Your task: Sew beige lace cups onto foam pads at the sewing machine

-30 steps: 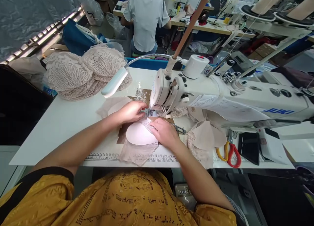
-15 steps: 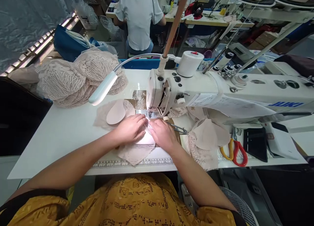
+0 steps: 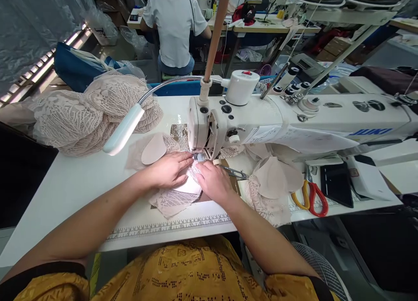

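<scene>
A piece of pale pink lace fabric (image 3: 174, 201) lies beneath the sewing machine (image 3: 235, 118), lit brightly near the presser foot. My left hand (image 3: 168, 168) rests flat on its left side, fingers stretched towards the needle area and thumb apart. On the right, my right hand (image 3: 214, 181) has bent fingers and thumb closed on the lace just in front of the foot. The needle tip itself is too small to make out. Beside my left hand lies a smooth beige cup piece (image 3: 154, 148) on sheer fabric.
Bundled lace (image 3: 68, 120) sits at the table's left, under a lamp (image 3: 124, 131). To the right are thread snips (image 3: 235, 172), more cup pieces (image 3: 276, 179), scissors (image 3: 315, 196) and a dark phone-like slab (image 3: 336, 185). A ruler tape (image 3: 170, 227) runs along the front edge. A person (image 3: 174, 27) sits beyond.
The camera view has shifted a little. The lace's near corner has swung left and its patterned part shows more. Both hands stay on the fabric by the presser foot.
</scene>
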`<state>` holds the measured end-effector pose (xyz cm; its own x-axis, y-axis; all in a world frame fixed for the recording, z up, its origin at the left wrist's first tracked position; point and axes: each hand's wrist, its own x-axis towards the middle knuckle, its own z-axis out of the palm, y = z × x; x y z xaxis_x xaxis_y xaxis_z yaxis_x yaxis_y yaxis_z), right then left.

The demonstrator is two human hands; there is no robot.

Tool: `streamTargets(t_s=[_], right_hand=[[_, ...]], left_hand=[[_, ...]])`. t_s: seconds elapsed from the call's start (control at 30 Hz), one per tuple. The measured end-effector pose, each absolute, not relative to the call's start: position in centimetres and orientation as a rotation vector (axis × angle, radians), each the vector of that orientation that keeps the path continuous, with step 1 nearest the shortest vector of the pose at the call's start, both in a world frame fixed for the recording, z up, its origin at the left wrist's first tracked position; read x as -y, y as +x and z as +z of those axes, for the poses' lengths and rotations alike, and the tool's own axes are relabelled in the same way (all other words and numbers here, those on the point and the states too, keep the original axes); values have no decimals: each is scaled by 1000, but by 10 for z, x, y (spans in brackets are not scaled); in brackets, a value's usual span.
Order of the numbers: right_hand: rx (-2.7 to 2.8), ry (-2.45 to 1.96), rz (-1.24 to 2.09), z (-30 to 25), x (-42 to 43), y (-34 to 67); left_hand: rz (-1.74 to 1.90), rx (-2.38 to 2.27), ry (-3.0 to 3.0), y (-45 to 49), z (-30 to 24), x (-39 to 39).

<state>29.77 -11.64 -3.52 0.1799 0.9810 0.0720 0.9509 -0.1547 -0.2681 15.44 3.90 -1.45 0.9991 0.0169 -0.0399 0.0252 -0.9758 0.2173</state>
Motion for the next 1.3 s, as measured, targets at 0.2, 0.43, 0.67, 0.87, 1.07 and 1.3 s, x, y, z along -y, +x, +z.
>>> streamTargets(t_s=[0.2,0.43,0.67,0.87,1.07,1.3], right_hand=[[1834,-2258,188,-32,115,297],[1869,-2218,163,-34,121,301],[1933,-2173,80,-40,122,301],[1954,-2172,22,-39,120,300],[1960,-2192,0,-38,117,300],[1998,-1950,-24,-43,124,308]], left_hand=[[-155,35,2955,155,-9,-47],[97,66,3013,152,-3,-41],[322,49,2936,150,-22,-25],[330,58,2918,148,-28,-30],[379,32,2937,148,-29,-34],[447,178,2898,147,-27,-35]])
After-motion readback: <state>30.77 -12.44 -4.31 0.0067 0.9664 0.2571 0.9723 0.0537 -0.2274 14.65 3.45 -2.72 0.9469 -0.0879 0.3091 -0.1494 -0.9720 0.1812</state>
